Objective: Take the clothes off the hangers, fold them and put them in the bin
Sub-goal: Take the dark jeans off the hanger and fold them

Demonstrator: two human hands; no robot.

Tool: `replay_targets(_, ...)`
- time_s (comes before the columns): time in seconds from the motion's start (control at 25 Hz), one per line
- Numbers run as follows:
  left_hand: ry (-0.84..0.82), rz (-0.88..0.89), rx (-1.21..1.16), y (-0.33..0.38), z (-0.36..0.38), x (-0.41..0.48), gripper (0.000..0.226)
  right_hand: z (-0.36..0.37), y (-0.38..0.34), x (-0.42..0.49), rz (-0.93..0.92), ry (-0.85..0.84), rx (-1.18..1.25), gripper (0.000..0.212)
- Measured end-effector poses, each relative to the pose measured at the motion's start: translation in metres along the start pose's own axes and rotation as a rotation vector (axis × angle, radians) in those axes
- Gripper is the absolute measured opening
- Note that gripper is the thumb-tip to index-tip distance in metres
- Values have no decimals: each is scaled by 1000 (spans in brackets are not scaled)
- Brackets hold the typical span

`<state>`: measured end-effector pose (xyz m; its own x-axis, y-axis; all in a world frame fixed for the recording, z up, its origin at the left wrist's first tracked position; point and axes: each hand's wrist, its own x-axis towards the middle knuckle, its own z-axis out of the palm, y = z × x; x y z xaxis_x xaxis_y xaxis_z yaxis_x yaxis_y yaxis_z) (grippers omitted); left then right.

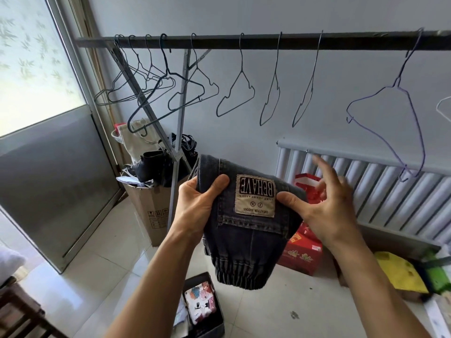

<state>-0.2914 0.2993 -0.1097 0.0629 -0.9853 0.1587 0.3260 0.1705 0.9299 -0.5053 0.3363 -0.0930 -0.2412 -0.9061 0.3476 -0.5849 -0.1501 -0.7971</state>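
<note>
I hold a folded pair of dark denim trousers [246, 242] with a beige "BEHAVE" patch in front of me, its elastic cuffs hanging down. My left hand [197, 203] grips its left edge, thumb on top. My right hand [324, 206] has its thumb pressed on the right edge while its fingers are spread and lifted behind. Above, a dark rail [244, 41] carries several bare wire hangers [235, 93]. A dark bin [207, 311] on the floor below holds folded printed clothes.
A cardboard box [151, 208] of shoes and bags stands by the rack's leg at the left. A red box [302, 254] sits under a white radiator [390, 191]. Yellow and green packets [400, 272] lie at the right. A metal door panel [48, 186] fills the left.
</note>
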Motion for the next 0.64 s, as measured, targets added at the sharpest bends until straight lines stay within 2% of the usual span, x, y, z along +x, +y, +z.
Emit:
replay_targets(0.04,-16,6,36,1,-1,0,28,-2,-8,0,-138,-7,-137,108)
replay_targets(0.12,-65,11,112,3,1,-2,22,3,-27,4,-355,-224,-370,122)
replay_targets(0.2,-121,3,148,4,4,-4,19,17,-44,5,-438,-472,-626,137)
replay_targets(0.28,-172,-15,155,7,4,-4,22,27,-50,4,-442,-552,-708,140)
replay_targets(0.4,-189,-14,151,11,3,-5,26,33,-45,2,-399,-569,-611,134)
replay_targets(0.52,-71,72,255,7,6,-1,45,39,-37,-1,-330,-583,-405,121)
replay_targets(0.56,-31,109,297,6,7,1,51,40,-35,-3,-311,-588,-333,110)
replay_targets(0.64,14,178,372,4,9,6,54,42,-33,-3,-274,-588,-207,75)
